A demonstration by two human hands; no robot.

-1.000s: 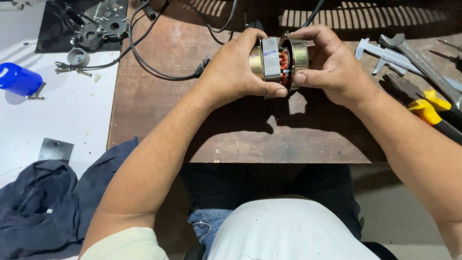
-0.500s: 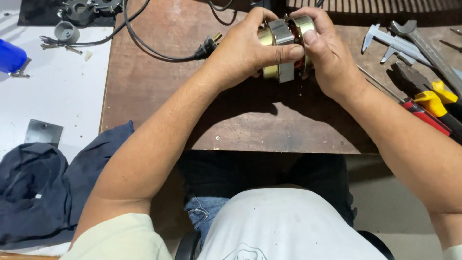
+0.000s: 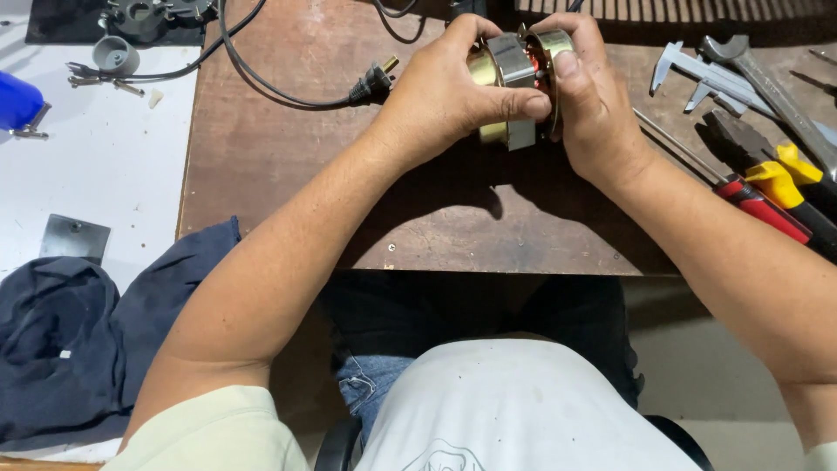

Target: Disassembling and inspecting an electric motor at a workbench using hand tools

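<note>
Worn brown wooden workbench (image 3: 288, 192) beside a white tabletop (image 3: 105, 166).

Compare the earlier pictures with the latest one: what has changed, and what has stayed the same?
The left hand and right hand still grip the small motor, but they now sit higher in the view, with the motor turned so its grey band faces up and the left thumb lies across it. The power plug, caliper, pliers and dark cloth lie as before.
</note>
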